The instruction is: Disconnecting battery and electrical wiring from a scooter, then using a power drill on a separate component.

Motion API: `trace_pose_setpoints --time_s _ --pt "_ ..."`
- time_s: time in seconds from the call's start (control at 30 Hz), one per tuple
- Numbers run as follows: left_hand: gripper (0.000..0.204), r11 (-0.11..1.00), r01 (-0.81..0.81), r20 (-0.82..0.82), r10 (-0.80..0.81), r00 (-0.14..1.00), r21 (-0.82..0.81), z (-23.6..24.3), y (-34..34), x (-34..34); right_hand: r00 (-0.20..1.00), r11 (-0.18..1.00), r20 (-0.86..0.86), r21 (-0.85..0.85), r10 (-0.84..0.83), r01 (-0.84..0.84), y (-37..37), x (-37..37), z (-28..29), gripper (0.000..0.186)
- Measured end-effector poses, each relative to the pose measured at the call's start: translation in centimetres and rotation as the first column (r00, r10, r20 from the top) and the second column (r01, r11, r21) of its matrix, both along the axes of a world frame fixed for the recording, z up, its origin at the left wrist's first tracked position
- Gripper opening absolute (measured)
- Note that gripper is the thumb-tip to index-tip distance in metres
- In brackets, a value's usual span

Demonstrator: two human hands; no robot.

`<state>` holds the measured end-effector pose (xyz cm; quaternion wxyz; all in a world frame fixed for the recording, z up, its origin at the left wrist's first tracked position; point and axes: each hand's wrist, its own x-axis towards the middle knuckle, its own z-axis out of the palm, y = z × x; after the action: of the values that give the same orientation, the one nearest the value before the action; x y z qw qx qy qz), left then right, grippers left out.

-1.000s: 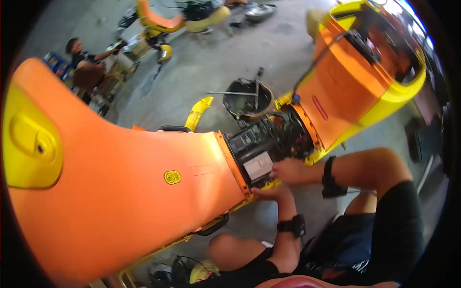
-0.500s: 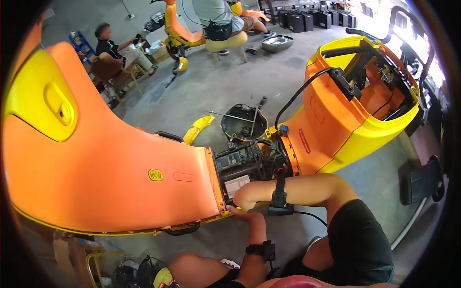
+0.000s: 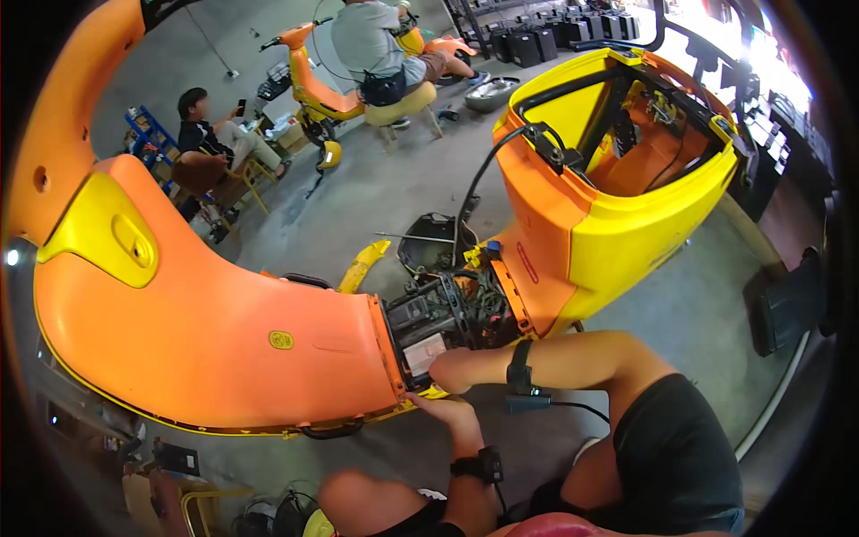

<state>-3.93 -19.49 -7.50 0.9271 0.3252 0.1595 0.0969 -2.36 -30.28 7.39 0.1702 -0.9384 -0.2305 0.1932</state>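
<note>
Pale grey rectangular box (image 3: 424, 354) set in the open black midsection (image 3: 452, 309) of the orange-and-yellow plastic scooter (image 3: 224, 336). Right hand (image 3: 453, 369) curled beside the box; left hand (image 3: 444, 409) at the yellow lower edge (image 3: 434, 392); fingertips hidden, grip of either indeterminable.

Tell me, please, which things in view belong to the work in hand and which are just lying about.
In use, seemingly:
orange scooter body, left hand at its near edge
pale box in its open bay, right hand beside it

Seemingly lying about:
yellow curved panel
dark tub, rod across it
black boxes at the back
</note>
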Motion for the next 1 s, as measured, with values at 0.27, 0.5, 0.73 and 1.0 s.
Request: trace_pose_setpoints --time_s 0.27,0.5,0.73,1.0 --pt "0.070 0.971 -0.193 0.017 0.192 0.981 0.142 1.7 4.9 2.4 0.994 0.991 -0.012 0.075 -0.111 0.112 0.0 -1.1 -0.2 0.038" --pt "0.084 0.938 -0.279 -0.083 0.301 0.950 0.204 4.1 4.5 1.2 0.993 0.993 -0.085 -0.082 -0.087 0.080 1.3 -0.3 0.8 0.037" --pt "0.077 0.944 -0.260 -0.076 0.280 0.957 0.205 5.6 3.3 0.5 0.978 0.954 -0.162 -0.249 0.130 -0.168 5.7 1.4 4.2 0.027" --pt "0.059 0.968 -0.202 -0.046 0.211 0.976 0.150 3.2 4.2 1.5 0.996 0.994 0.048 0.068 0.080 -0.083 6.4 2.2 3.8 0.031"
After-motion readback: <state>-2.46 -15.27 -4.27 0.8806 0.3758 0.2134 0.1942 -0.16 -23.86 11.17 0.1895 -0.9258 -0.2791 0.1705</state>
